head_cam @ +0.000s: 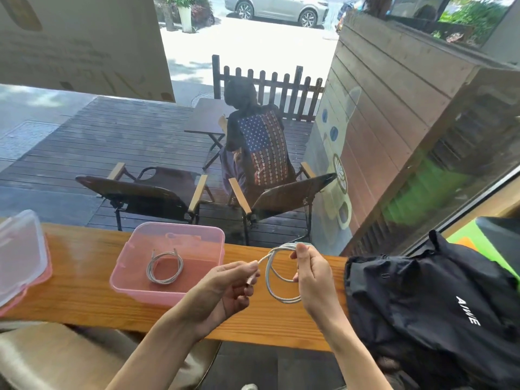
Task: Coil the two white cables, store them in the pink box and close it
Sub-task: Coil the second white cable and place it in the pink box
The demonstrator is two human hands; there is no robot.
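The open pink box [132, 273] stands on the wooden counter, left of my hands. One white cable [164, 267] lies coiled on its floor. The second white cable [270, 280] hangs in loops above the counter, to the right of the box. My right hand [312, 273] pinches the loops together at their right side. My left hand [225, 288] grips the free plug end of that same cable, just left of the loops. The box's clear lid [19, 254] with pink clips lies at the counter's far left.
A black backpack [427, 311] fills the counter's right end, close to my right forearm. The narrow wooden counter [84, 291] runs along a window. Outside the glass, a person sits in a folding chair on a deck.
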